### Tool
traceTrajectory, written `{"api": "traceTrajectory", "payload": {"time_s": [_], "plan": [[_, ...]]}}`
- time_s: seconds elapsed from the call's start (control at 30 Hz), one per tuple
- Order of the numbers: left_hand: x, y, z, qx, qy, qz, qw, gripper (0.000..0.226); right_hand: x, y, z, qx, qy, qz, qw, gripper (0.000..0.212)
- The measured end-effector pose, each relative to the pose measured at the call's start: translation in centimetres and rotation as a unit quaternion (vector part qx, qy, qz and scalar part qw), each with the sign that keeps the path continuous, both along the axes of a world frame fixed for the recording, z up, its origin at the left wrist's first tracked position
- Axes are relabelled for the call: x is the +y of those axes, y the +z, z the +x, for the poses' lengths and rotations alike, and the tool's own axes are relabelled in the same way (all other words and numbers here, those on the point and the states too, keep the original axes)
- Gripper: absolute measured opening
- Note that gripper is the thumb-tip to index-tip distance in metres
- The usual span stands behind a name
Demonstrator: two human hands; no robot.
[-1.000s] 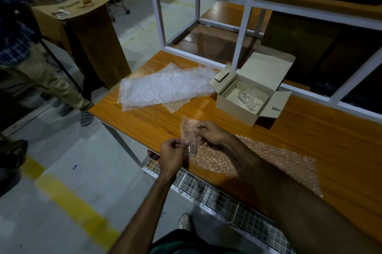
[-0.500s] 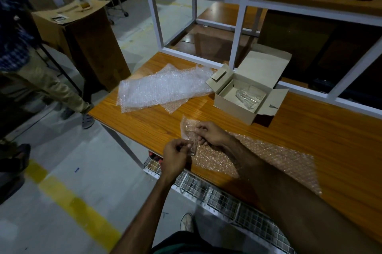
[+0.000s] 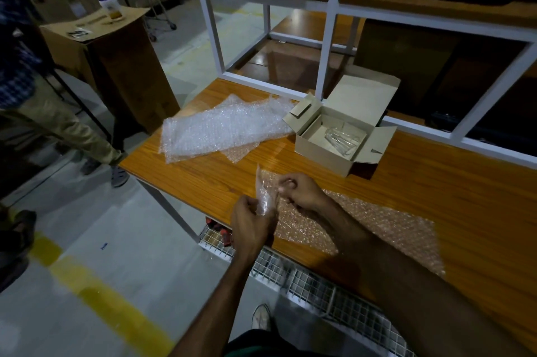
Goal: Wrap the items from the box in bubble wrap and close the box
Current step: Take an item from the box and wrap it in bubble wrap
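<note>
Far left there's another person standing on the floor in a checked shirt and tan trousers, only partly in shot. Next to them is a tall cardboard carton with a small jar and a bit of paper on top. A yellow floor stripe runs diagonally across the concrete.

Then the wooden surface starts. On its left end lies a loose pile of clear bubble wrap sheets, flat, a couple stacked on each other. Nearer the front edge, the left hand is curled and pinching the lifted corner of another bubble wrap sheet, which is spread under the forearm and runs off to the right. That corner is folded up around something small and clear; it's too blurry to say exactly what. The right hand is just beside the left, fingers bent and gripping the same raised bit of wrap from the other side.

Behind the hands and a bit right sits the cardboard box, flaps open, lid standing up at the back against the white shelf frame. Inside, a clear glass item lies on its side, unwrapped. Under the front edge of the surface there's a wire mesh rack, and a shoe shows at the bottom.
</note>
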State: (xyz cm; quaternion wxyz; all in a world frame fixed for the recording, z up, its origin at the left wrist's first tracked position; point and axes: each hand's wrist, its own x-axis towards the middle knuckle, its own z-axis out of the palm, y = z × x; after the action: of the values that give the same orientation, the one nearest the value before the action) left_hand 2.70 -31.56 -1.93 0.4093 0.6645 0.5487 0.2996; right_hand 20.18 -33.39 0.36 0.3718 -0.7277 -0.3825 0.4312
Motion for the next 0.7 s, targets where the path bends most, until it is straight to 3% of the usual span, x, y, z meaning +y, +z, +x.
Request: {"api": "traceTrajectory", "payload": {"time_s": [0.07,0.2,0.4,0.53,0.7], "plan": [[-0.8,-0.2,0.9,0.031,0.003,0.045,0.999,0.039,-1.1,0.0,0.2,-0.019,-0.049,0.004,0.999,0.007],[-2.5,-1.4,2.3,0.068,-0.031,0.183,0.980,0.025,-4.3,0.4,0.7,-0.064,-0.048,0.010,0.997,0.017],[-3.8,-2.8,2.6,0.134,-0.076,0.252,0.956,0.029,-9.0,-0.1,1.3,-0.134,0.008,0.032,0.990,0.017],[-3.9,-3.5,2.3,0.156,-0.117,0.296,0.935,0.021,-10.2,0.0,1.4,-0.106,0.028,0.045,0.993,0.028],[-3.9,-3.1,2.1,0.125,-0.178,0.336,0.917,0.011,-10.5,-0.3,1.4,-0.090,0.041,0.045,0.994,0.035]]}}
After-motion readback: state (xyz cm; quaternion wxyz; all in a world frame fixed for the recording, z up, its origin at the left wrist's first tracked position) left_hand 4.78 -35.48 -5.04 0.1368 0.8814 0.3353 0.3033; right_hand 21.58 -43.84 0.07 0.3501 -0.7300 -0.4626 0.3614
